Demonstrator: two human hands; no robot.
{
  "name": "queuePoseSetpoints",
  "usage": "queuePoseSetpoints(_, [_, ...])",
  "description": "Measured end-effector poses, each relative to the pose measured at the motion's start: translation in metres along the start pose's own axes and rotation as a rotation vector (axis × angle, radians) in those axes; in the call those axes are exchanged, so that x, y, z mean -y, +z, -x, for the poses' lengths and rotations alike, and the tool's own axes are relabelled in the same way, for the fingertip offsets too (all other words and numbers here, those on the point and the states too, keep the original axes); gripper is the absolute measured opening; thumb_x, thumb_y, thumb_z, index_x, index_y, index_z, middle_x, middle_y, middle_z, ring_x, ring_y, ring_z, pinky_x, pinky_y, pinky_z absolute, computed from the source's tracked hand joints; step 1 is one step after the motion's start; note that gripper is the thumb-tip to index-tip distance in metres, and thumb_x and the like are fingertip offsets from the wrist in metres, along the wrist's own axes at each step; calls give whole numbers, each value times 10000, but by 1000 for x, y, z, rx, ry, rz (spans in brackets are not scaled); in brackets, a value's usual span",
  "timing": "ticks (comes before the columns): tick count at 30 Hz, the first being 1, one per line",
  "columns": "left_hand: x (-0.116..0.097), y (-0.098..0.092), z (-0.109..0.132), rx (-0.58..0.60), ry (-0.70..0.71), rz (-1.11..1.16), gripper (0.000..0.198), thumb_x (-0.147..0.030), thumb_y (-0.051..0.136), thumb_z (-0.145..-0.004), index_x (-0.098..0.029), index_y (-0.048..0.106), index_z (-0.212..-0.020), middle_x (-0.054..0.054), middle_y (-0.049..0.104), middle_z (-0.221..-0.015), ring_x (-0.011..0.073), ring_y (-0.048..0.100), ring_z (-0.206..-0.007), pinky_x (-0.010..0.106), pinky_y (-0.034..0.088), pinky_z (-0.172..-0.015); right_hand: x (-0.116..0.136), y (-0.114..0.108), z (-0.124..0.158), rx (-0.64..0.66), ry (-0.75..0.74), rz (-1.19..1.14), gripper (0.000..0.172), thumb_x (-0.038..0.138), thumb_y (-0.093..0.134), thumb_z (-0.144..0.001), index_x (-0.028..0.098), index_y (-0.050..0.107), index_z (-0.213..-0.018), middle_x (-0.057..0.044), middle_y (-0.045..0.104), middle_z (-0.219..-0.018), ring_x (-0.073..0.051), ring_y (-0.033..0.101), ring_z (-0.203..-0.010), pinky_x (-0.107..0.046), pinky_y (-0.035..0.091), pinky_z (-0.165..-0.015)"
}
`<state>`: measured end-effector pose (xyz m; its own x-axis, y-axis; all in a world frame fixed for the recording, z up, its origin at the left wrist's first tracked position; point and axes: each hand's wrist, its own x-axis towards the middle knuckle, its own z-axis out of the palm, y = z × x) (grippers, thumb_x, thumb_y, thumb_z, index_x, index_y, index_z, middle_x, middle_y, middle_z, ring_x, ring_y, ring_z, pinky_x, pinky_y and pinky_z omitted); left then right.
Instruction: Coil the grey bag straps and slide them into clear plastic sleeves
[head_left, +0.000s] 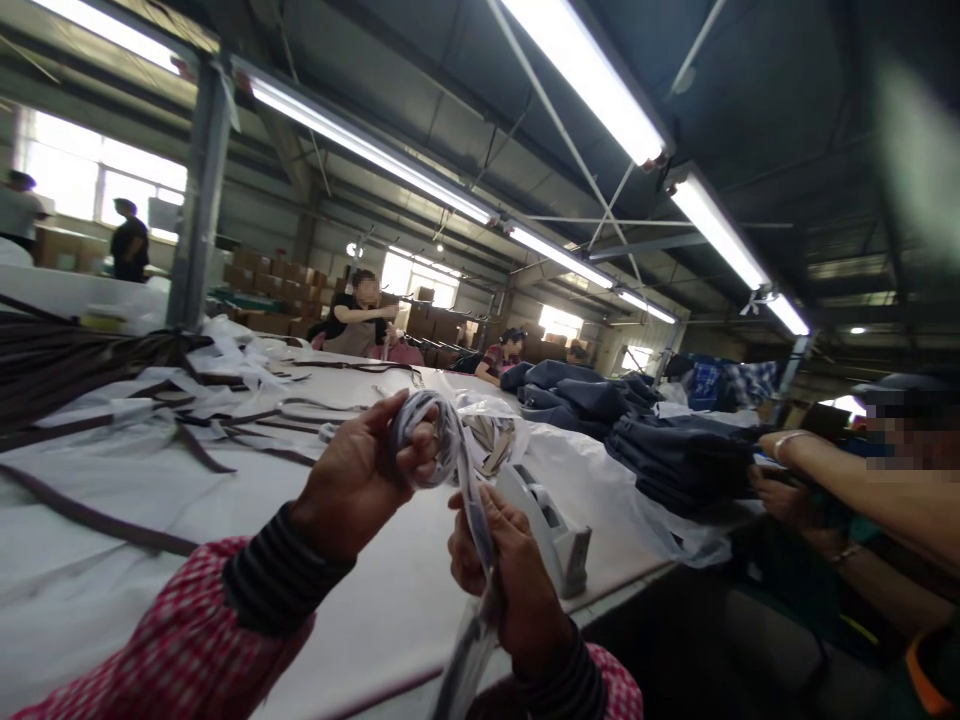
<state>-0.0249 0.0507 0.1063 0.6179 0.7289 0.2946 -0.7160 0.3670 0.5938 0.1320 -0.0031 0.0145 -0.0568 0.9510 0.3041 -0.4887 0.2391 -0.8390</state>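
Note:
My left hand is closed on a coiled roll of grey strap, with fingers pushed into the middle of the coil. From the roll a length of the strap runs down through my right hand, pinched between thumb and fingers. Its tail hangs below, past the table's front edge. Just behind the roll lies a clear plastic bag with pale pieces in it. A grey tape dispenser stands on the table to the right of my right hand.
Dark brown straps and white strips are strewn over the left of the white table. Folded dark blue cloth is piled at the right. A co-worker stands close on the right; another person works across the table.

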Motion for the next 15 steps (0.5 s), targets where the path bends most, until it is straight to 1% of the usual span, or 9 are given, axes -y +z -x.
queuePoseSetpoints(2, [1, -2, -2, -42, 12, 53, 523, -282, 287, -1084, -46, 659, -803, 1, 491, -625, 65, 428, -466, 221, 440, -479, -5, 3, 3, -51, -120, 134, 372, 535, 631, -943, 166, 613, -985, 106, 344, -518, -49, 254, -413, -176, 178, -384])
queuePoseSetpoints(3, [3, -2, -3, -55, 8, 62, 520, -288, 295, -1085, -41, 663, -814, -1, 489, -628, 64, 422, -466, 218, 438, -481, -8, 5, 4, -56, -155, 209, 381, 532, 673, -917, 175, 605, -1029, 111, 347, -527, -47, 256, -420, -177, 185, -392])
queuePoseSetpoints(6, [6, 0, -2, -58, 17, 10, 470, -300, 338, -1078, -40, 680, -887, 13, 521, -660, 71, 425, -480, 219, 442, -490, -19, 5, 6, -84, -209, 418, 473, 426, 834, -798, 201, 586, -1131, 100, 427, -606, -56, 344, -500, -175, 284, -456])
queuePoseSetpoints(7, [6, 1, -1, -42, 51, -34, 434, -301, 364, -1071, -50, 684, -920, 26, 548, -688, 81, 446, -501, 227, 459, -512, -24, 4, 5, -109, -219, 465, 457, 420, 828, -805, 200, 593, -1130, 83, 466, -645, -63, 378, -533, -181, 323, -484])
queuePoseSetpoints(9, [7, 1, 0, 19, 171, -156, 329, -290, 433, -1049, -83, 682, -991, 58, 611, -780, 113, 523, -586, 251, 505, -600, -33, 2, 3, -149, -217, 517, 384, 480, 738, -877, 182, 625, -1091, 28, 556, -747, -79, 449, -594, -196, 390, -528])
queuePoseSetpoints(10, [8, 0, 0, 59, 232, -226, 270, -283, 477, -1032, -101, 676, -1024, 72, 638, -839, 132, 562, -647, 265, 521, -655, -37, 0, 2, -157, -195, 520, 395, 521, 685, -906, 172, 637, -1084, -1, 593, -805, -84, 476, -601, -203, 414, -529])
queuePoseSetpoints(12, [11, -5, -2, 107, 313, -393, 196, -284, 565, -992, -129, 660, -1065, 88, 669, -947, 169, 613, -772, 285, 524, -748, -45, -1, 1, -127, -110, 468, 475, 575, 657, -904, 155, 634, -1124, -44, 642, -880, -92, 530, -574, -221, 460, -511])
queuePoseSetpoints(14, [18, -13, -7, 117, 356, -634, 176, -300, 619, -965, -152, 649, -1055, 79, 674, -990, 193, 623, -856, 295, 502, -796, -51, -3, 4, -41, 22, 310, 572, 599, 667, -883, 156, 576, -1234, -49, 674, -856, -107, 556, -485, -239, 468, -442])
queuePoseSetpoints(15, [22, -19, -10, 115, 389, -797, 157, -306, 628, -961, -162, 642, -1022, 62, 666, -959, 193, 609, -854, 292, 481, -791, -52, -5, 6, 9, 95, 219, 607, 604, 658, -884, 152, 543, -1272, -45, 687, -807, -114, 549, -429, -240, 454, -401])
